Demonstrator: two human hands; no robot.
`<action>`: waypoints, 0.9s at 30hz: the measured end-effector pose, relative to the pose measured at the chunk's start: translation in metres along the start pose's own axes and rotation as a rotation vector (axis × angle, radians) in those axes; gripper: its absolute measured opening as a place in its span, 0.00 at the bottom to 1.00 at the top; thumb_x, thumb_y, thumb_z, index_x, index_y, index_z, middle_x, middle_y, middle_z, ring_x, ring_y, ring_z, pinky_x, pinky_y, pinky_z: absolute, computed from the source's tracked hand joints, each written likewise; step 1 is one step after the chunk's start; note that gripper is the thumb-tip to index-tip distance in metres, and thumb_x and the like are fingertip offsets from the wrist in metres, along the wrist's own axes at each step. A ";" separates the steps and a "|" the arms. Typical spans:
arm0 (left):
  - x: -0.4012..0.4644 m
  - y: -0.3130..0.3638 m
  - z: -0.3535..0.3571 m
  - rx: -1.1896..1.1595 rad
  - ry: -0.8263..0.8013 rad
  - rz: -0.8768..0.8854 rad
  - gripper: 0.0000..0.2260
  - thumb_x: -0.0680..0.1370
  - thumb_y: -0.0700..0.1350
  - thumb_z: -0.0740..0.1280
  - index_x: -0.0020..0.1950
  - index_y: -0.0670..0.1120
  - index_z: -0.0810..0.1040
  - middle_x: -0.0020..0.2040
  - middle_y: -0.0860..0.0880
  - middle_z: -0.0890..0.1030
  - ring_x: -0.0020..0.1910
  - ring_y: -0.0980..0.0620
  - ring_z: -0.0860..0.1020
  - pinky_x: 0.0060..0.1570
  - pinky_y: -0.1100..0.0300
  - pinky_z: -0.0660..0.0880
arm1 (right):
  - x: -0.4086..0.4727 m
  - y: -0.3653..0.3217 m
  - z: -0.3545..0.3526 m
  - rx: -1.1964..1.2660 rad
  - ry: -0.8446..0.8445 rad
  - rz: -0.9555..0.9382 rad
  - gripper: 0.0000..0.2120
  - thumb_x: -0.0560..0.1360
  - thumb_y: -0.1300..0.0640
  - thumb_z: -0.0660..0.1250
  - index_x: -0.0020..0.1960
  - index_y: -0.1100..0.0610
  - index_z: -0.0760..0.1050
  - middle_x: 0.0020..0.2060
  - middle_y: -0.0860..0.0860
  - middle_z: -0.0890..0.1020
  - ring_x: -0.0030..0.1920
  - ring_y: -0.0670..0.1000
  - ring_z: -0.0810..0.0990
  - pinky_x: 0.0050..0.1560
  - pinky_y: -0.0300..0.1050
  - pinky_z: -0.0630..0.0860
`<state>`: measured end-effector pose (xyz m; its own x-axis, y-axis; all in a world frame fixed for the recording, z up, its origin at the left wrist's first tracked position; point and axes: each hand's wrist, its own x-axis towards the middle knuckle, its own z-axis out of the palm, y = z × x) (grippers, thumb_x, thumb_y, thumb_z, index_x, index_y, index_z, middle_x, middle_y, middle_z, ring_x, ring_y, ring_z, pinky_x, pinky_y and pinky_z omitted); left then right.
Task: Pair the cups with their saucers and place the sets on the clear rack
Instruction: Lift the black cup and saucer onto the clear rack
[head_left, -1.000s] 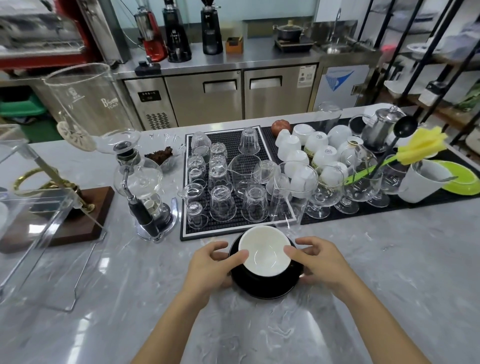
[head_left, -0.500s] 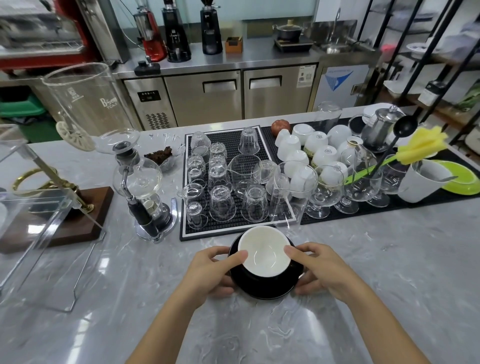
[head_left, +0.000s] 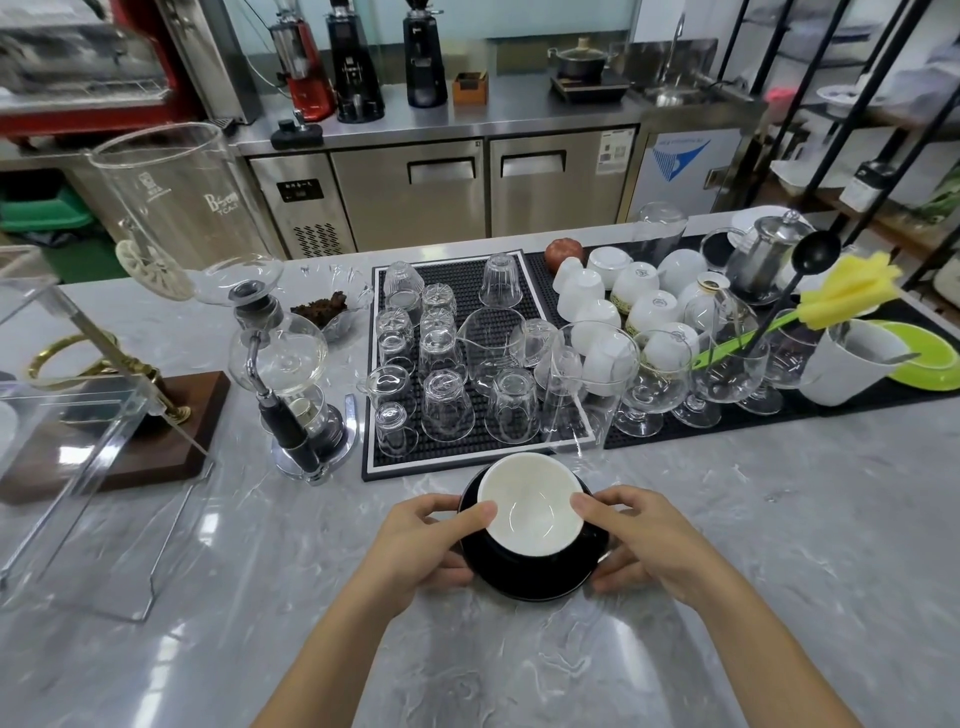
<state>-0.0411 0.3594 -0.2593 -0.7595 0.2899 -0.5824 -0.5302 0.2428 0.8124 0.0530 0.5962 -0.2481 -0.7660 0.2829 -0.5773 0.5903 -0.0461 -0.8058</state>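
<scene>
A black cup with a white inside (head_left: 532, 506) sits on a black saucer (head_left: 530, 579) on the marble counter, just in front of the glass mat. My left hand (head_left: 423, 543) holds the set from the left, thumb on the cup's rim and fingers curled under the saucer's edge. My right hand (head_left: 649, 538) holds it from the right in the same way. The clear acrylic rack (head_left: 67, 426) stands at the far left of the counter. Several white cups (head_left: 628, 306) lie upside down on the black mat behind.
A black drying mat (head_left: 467, 452) with several upturned glasses lies directly behind the set. A siphon coffee maker (head_left: 291, 374) stands left of it, beside a wooden base with a brass stand (head_left: 119, 447). Stemmed glasses (head_left: 654, 374), a white mug (head_left: 852, 358) and a green plate (head_left: 930, 358) fill the right.
My fingers have slid further under the saucer's edge on both sides. The cup and saucer stay in about the same spot.
</scene>
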 end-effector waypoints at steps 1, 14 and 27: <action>0.000 0.000 0.000 -0.002 -0.001 0.002 0.21 0.65 0.51 0.83 0.53 0.45 0.83 0.34 0.44 0.84 0.28 0.44 0.80 0.37 0.49 0.85 | 0.000 0.000 0.000 0.001 0.000 0.002 0.24 0.68 0.44 0.78 0.55 0.59 0.79 0.47 0.69 0.83 0.34 0.66 0.85 0.39 0.64 0.84; 0.003 -0.005 -0.003 0.002 -0.015 0.011 0.23 0.62 0.54 0.83 0.52 0.45 0.85 0.42 0.39 0.87 0.34 0.42 0.84 0.37 0.50 0.85 | -0.002 0.000 0.001 0.018 -0.007 -0.007 0.23 0.69 0.45 0.77 0.54 0.61 0.78 0.42 0.64 0.84 0.32 0.64 0.84 0.36 0.58 0.84; 0.001 -0.004 -0.002 -0.015 -0.005 0.015 0.19 0.65 0.51 0.83 0.51 0.45 0.85 0.38 0.41 0.86 0.33 0.43 0.83 0.39 0.46 0.85 | 0.001 0.003 0.001 0.018 -0.010 -0.012 0.23 0.69 0.46 0.77 0.54 0.61 0.78 0.50 0.72 0.81 0.32 0.64 0.83 0.35 0.57 0.84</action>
<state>-0.0405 0.3566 -0.2633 -0.7653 0.2981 -0.5704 -0.5245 0.2249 0.8212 0.0538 0.5953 -0.2508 -0.7756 0.2738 -0.5688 0.5764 -0.0601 -0.8149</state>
